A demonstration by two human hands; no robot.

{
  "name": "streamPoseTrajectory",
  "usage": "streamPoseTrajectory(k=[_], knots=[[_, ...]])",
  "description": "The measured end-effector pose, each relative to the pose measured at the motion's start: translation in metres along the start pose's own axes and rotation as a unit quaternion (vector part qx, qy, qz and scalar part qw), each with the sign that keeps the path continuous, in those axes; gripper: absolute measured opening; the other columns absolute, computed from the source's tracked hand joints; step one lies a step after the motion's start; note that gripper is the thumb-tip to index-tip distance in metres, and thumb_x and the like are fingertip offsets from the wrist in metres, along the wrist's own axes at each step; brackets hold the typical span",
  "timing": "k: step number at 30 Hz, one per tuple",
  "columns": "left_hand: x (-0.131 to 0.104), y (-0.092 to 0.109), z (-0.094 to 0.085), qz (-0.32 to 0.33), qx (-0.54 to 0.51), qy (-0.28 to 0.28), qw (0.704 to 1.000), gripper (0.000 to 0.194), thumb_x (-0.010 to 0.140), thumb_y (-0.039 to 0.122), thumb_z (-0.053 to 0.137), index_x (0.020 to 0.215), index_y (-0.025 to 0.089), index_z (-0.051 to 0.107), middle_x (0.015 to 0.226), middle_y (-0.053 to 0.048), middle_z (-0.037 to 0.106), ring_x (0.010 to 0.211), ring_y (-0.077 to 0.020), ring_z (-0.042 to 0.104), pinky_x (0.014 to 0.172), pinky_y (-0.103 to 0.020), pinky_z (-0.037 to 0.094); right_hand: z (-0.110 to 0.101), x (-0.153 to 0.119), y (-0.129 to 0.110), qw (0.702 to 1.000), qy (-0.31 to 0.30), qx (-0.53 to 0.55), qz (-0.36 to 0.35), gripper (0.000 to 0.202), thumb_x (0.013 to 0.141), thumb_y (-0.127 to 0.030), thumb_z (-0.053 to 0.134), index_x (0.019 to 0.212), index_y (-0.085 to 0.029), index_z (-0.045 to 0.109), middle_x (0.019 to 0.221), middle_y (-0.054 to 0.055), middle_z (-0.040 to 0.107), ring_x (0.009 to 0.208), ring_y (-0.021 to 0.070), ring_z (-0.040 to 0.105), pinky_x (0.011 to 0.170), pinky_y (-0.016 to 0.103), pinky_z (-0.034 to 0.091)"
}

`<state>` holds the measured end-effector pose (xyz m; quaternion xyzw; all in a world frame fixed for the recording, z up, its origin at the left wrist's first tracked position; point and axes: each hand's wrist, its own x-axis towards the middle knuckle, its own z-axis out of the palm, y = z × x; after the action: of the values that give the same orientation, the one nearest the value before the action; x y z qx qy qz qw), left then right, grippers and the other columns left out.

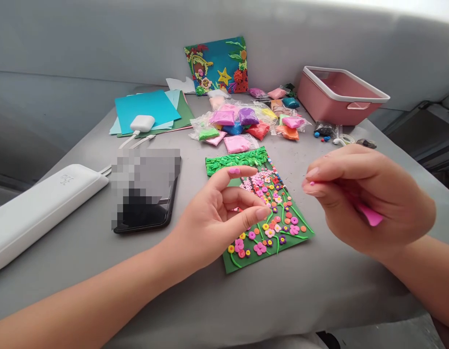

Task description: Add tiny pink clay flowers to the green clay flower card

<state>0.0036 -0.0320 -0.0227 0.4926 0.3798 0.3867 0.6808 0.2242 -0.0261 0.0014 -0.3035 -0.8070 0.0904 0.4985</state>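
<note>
My left hand [224,213] hovers over the left side of a green card [232,252] covered with small clay flowers, green stems and a leafy top band. Its fingers are apart and curved, and small pink clay bits [234,171] stick to the index finger. To the right of the card, my right hand [370,198] is closed. A tiny pink ball [312,183] shows between its thumb and index fingertips, while a larger piece of pink clay [372,214] is tucked in the palm, partly hidden by the fingers.
Bagged coloured clay [237,143] lies in a pile behind the card. A sea-scene picture [224,63] leans at the back, beside a pink basket [341,99]. On the left are blue sheets [144,109], a white case [142,123], a phone [144,213] and a power bank [46,208].
</note>
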Motion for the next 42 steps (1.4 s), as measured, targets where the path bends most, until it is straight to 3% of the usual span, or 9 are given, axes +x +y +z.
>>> streamPoseTrajectory(k=[3, 6, 9, 12, 17, 22, 29, 36, 42], knots=[[0.0003, 0.0001, -0.0013, -0.014, 0.004, 0.007, 1.0, 0.06, 0.077, 0.018, 0.089, 0.126, 0.023, 0.055, 0.081, 0.004, 0.079, 0.078, -0.0091, 0.07, 0.072, -0.017, 0.057, -0.0002, 0.0008, -0.0016, 0.998, -0.01, -0.027, -0.057, 0.016, 0.097, -0.01, 0.062, 0.105, -0.022, 0.069, 0.083, 0.004, 0.073, 0.069, 0.0136, 0.068, 0.058, 0.028, 0.054], [0.0003, -0.0002, -0.0024, -0.017, 0.0, 0.006, 1.0, 0.063, 0.075, 0.014, 0.09, 0.127, 0.023, 0.056, 0.083, 0.004, 0.08, 0.079, -0.0092, 0.071, 0.073, -0.017, 0.057, 0.0006, 0.0027, -0.0031, 0.996, -0.031, -0.035, -0.081, 0.012, 0.096, -0.009, 0.066, 0.1, -0.02, 0.069, 0.078, 0.002, 0.07, 0.064, 0.0115, 0.064, 0.056, 0.026, 0.053], [-0.0003, -0.0012, -0.0026, -0.015, -0.006, -0.003, 1.0, 0.062, 0.076, 0.013, 0.089, 0.127, 0.023, 0.056, 0.085, 0.005, 0.08, 0.081, -0.009, 0.072, 0.072, -0.016, 0.058, 0.0016, 0.0034, -0.0032, 0.994, -0.024, -0.051, -0.089, 0.012, 0.089, -0.012, 0.077, 0.093, -0.019, 0.069, 0.071, -0.001, 0.065, 0.058, 0.0092, 0.056, 0.053, 0.025, 0.05], [-0.0003, -0.0018, -0.0021, -0.018, -0.001, -0.007, 1.0, 0.059, 0.078, 0.016, 0.088, 0.128, 0.024, 0.056, 0.086, 0.004, 0.081, 0.081, -0.0089, 0.072, 0.071, -0.016, 0.057, 0.0012, 0.0031, -0.0021, 0.994, -0.019, -0.055, -0.096, 0.011, 0.09, -0.01, 0.075, 0.096, -0.018, 0.069, 0.077, 0.001, 0.069, 0.064, 0.0104, 0.062, 0.057, 0.024, 0.052], [0.002, -0.0008, -0.0009, -0.025, 0.0, 0.009, 1.0, 0.06, 0.073, 0.012, 0.09, 0.123, 0.022, 0.059, 0.081, 0.004, 0.079, 0.08, -0.0105, 0.072, 0.073, -0.017, 0.058, -0.0009, 0.0042, 0.0003, 0.993, -0.081, -0.013, -0.079, 0.012, 0.092, -0.011, 0.07, 0.084, -0.017, 0.065, 0.071, 0.001, 0.063, 0.064, 0.0115, 0.064, 0.057, 0.025, 0.054], [0.0022, -0.0013, -0.0021, -0.025, 0.007, 0.006, 1.0, 0.06, 0.072, 0.013, 0.091, 0.124, 0.023, 0.06, 0.081, 0.004, 0.079, 0.078, -0.0105, 0.071, 0.071, -0.018, 0.057, 0.0014, 0.0052, 0.0001, 0.993, -0.08, -0.044, -0.077, 0.011, 0.094, -0.007, 0.064, 0.097, -0.018, 0.066, 0.081, 0.004, 0.068, 0.07, 0.0133, 0.064, 0.06, 0.026, 0.054], [0.0017, -0.0027, -0.0008, -0.017, -0.007, -0.006, 1.0, 0.052, 0.082, 0.028, 0.087, 0.125, 0.021, 0.058, 0.087, 0.0, 0.08, 0.092, -0.0147, 0.075, 0.087, -0.026, 0.059, 0.0024, 0.0029, -0.0012, 0.993, -0.089, -0.042, -0.067, 0.009, 0.095, -0.011, 0.065, 0.092, -0.019, 0.068, 0.077, 0.002, 0.069, 0.064, 0.0118, 0.063, 0.059, 0.025, 0.054], [0.002, -0.0015, -0.0025, 0.006, 0.02, 0.0, 1.0, 0.027, 0.097, 0.035, 0.069, 0.118, 0.02, 0.059, 0.074, 0.004, 0.068, 0.076, -0.0133, 0.068, 0.078, -0.028, 0.057, 0.0034, 0.0041, 0.0004, 0.992, -0.103, -0.032, -0.059, 0.011, 0.095, -0.015, 0.069, 0.086, -0.02, 0.065, 0.068, 0.0, 0.063, 0.059, 0.0116, 0.056, 0.055, 0.025, 0.051], [0.0007, -0.0013, -0.0019, 0.031, 0.04, 0.004, 0.999, 0.023, 0.097, 0.03, 0.067, 0.116, 0.021, 0.059, 0.079, 0.003, 0.064, 0.074, -0.0127, 0.063, 0.073, -0.026, 0.054, 0.004, 0.0049, 0.0017, 0.993, -0.089, -0.026, -0.075, 0.01, 0.096, -0.009, 0.063, 0.096, -0.018, 0.068, 0.08, 0.004, 0.07, 0.07, 0.0122, 0.066, 0.062, 0.024, 0.055]])
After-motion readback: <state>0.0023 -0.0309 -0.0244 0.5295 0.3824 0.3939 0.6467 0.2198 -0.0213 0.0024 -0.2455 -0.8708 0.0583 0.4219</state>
